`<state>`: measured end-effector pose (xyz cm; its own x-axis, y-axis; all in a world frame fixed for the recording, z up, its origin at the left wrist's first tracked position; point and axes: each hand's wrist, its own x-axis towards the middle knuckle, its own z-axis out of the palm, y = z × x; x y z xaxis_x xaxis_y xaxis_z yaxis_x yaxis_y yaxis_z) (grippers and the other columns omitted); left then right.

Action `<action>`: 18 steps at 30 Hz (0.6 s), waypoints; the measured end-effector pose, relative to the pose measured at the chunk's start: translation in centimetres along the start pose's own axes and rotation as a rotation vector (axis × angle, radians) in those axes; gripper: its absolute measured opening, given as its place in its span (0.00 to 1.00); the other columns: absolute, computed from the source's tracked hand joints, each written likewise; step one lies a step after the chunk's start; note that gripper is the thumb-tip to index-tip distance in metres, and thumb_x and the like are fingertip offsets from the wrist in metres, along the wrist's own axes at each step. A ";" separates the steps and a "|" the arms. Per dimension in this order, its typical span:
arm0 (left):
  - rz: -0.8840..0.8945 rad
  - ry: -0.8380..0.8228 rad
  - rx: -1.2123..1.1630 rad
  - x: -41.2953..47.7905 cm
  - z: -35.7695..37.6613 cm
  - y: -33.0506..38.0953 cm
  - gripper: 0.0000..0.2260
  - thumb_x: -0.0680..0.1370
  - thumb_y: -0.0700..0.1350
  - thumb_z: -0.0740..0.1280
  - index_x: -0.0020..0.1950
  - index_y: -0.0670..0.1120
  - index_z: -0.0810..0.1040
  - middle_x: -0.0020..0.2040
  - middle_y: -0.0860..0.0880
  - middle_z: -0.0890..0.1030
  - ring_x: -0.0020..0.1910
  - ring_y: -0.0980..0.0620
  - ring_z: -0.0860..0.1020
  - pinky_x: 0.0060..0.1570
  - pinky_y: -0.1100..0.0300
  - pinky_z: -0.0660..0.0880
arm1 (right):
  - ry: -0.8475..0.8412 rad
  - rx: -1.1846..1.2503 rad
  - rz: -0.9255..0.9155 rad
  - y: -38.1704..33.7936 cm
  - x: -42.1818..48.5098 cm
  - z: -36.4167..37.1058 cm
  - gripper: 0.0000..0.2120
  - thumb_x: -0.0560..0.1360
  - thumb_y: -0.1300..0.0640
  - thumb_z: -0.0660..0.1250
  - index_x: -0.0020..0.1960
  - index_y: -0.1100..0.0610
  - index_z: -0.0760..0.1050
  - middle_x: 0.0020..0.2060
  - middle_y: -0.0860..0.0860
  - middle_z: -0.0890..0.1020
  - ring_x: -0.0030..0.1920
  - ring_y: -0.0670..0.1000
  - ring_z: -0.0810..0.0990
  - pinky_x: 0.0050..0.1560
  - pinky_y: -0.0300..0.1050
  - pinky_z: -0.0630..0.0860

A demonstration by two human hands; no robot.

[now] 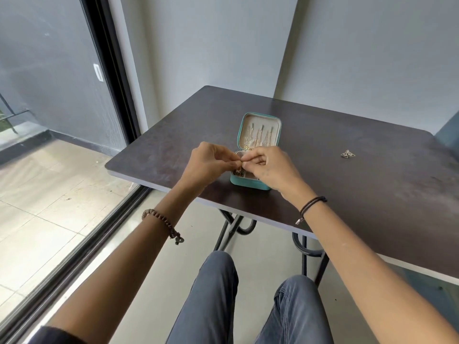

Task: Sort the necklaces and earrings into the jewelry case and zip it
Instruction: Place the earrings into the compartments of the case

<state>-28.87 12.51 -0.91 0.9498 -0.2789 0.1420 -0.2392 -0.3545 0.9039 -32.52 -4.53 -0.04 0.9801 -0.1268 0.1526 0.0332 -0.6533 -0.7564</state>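
A small teal jewelry case lies open on the dark table, its lid folded back with several thin necklaces hung inside. Both hands meet just above the case's tray. My left hand and my right hand pinch a small dangling piece of jewelry between their fingertips; it is mostly hidden, so I cannot tell if it is an earring or a pendant. A silver earring lies alone on the table to the right, away from both hands.
The table's front edge runs close to my knees. A glass sliding door with a black frame stands at the left. A grey wall rises behind the table.
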 end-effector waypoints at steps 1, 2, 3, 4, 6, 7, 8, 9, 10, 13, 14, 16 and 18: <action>0.008 -0.004 0.007 -0.1 0.0 0.1 0.06 0.73 0.43 0.78 0.48 0.44 0.87 0.37 0.56 0.84 0.32 0.70 0.79 0.31 0.77 0.69 | -0.003 -0.006 0.002 0.1 0.0 0.0 0.06 0.73 0.56 0.75 0.51 0.51 0.85 0.42 0.46 0.86 0.45 0.42 0.84 0.54 0.41 0.81; 0.018 -0.010 0.014 -0.2 0.0 0.2 0.06 0.73 0.42 0.78 0.49 0.43 0.87 0.37 0.55 0.85 0.33 0.69 0.80 0.32 0.77 0.70 | -0.008 -0.008 0.003 0.1 0.0 -0.1 0.06 0.73 0.56 0.75 0.51 0.51 0.84 0.42 0.45 0.86 0.45 0.42 0.84 0.53 0.41 0.81; 0.027 -0.017 0.023 -0.2 -0.1 0.3 0.06 0.73 0.42 0.78 0.49 0.43 0.87 0.37 0.55 0.85 0.35 0.68 0.81 0.34 0.76 0.71 | -0.012 -0.008 0.002 0.1 0.0 -0.1 0.07 0.73 0.56 0.75 0.51 0.51 0.84 0.42 0.45 0.86 0.45 0.42 0.83 0.53 0.40 0.81; 0.034 -0.024 0.035 -0.3 -0.2 0.3 0.07 0.73 0.42 0.78 0.50 0.43 0.87 0.38 0.54 0.85 0.37 0.67 0.82 0.35 0.76 0.72 | -0.015 -0.009 0.000 0.1 0.0 -0.2 0.07 0.73 0.56 0.75 0.51 0.51 0.84 0.42 0.45 0.85 0.44 0.42 0.83 0.52 0.39 0.81; 0.037 -0.031 0.060 -0.2 -0.2 0.4 0.07 0.74 0.42 0.77 0.50 0.43 0.87 0.40 0.54 0.86 0.38 0.66 0.82 0.35 0.75 0.72 | -0.010 -0.017 -0.018 0.2 -0.1 -0.2 0.07 0.73 0.55 0.76 0.51 0.52 0.84 0.41 0.44 0.84 0.42 0.40 0.82 0.49 0.34 0.79; 0.032 -0.029 0.071 -0.2 -0.2 0.4 0.06 0.74 0.42 0.77 0.50 0.44 0.87 0.41 0.54 0.85 0.37 0.66 0.82 0.34 0.75 0.72 | -0.003 -0.027 -0.027 0.2 -0.2 -0.1 0.07 0.73 0.55 0.76 0.50 0.52 0.84 0.40 0.43 0.84 0.40 0.39 0.81 0.46 0.30 0.77; 0.021 -0.025 0.076 -0.1 -0.3 0.4 0.05 0.74 0.42 0.76 0.50 0.45 0.87 0.42 0.54 0.85 0.37 0.64 0.81 0.32 0.74 0.72 | 0.008 -0.039 -0.034 0.2 -0.2 -0.1 0.06 0.73 0.55 0.76 0.50 0.52 0.84 0.40 0.43 0.84 0.38 0.39 0.80 0.43 0.27 0.75; 0.008 -0.021 0.072 0.0 -0.2 0.4 0.05 0.75 0.42 0.75 0.51 0.46 0.86 0.43 0.53 0.85 0.38 0.62 0.81 0.32 0.73 0.73 | 0.023 -0.053 -0.036 0.3 -0.3 0.0 0.06 0.73 0.56 0.76 0.50 0.52 0.84 0.39 0.42 0.83 0.37 0.39 0.79 0.41 0.25 0.73; -0.001 -0.017 0.065 0.0 -0.2 0.4 0.05 0.77 0.42 0.74 0.51 0.46 0.86 0.44 0.51 0.85 0.39 0.60 0.81 0.32 0.72 0.74 | 0.040 -0.065 -0.037 0.4 -0.3 0.0 0.05 0.73 0.57 0.75 0.49 0.52 0.84 0.39 0.42 0.83 0.35 0.39 0.78 0.38 0.24 0.72; -0.013 0.009 0.056 0.0 -0.2 0.2 0.04 0.78 0.40 0.72 0.52 0.44 0.85 0.42 0.47 0.85 0.39 0.56 0.82 0.34 0.68 0.78 | 0.065 -0.109 -0.044 0.4 -0.6 -0.2 0.05 0.73 0.58 0.74 0.48 0.50 0.84 0.37 0.44 0.82 0.33 0.41 0.76 0.34 0.22 0.69; -0.020 0.018 0.051 -0.1 -0.2 0.0 0.04 0.78 0.40 0.72 0.52 0.43 0.85 0.41 0.46 0.85 0.37 0.56 0.81 0.34 0.67 0.79 | 0.059 -0.131 -0.054 0.4 -0.7 -0.2 0.05 0.73 0.58 0.73 0.48 0.50 0.84 0.35 0.43 0.81 0.32 0.41 0.75 0.34 0.22 0.68; -0.025 0.014 0.041 -0.2 -0.2 -0.1 0.04 0.77 0.40 0.74 0.51 0.43 0.85 0.40 0.45 0.84 0.36 0.56 0.80 0.34 0.68 0.78 | 0.044 -0.166 -0.071 0.3 -0.8 -0.3 0.06 0.74 0.58 0.72 0.47 0.48 0.84 0.31 0.42 0.78 0.31 0.41 0.75 0.32 0.23 0.67; -0.020 0.001 0.050 -0.3 -0.1 -0.1 0.04 0.76 0.41 0.75 0.50 0.43 0.85 0.40 0.44 0.84 0.35 0.56 0.80 0.32 0.69 0.77 | 0.032 -0.183 -0.085 0.3 -0.7 -0.2 0.07 0.74 0.59 0.72 0.47 0.48 0.84 0.29 0.42 0.77 0.31 0.42 0.75 0.32 0.23 0.67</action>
<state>-29.12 12.71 -1.04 0.9546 -0.2707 0.1247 -0.2303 -0.4043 0.8851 -33.29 -4.77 -0.21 0.9685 -0.0872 0.2331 0.0764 -0.7871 -0.6121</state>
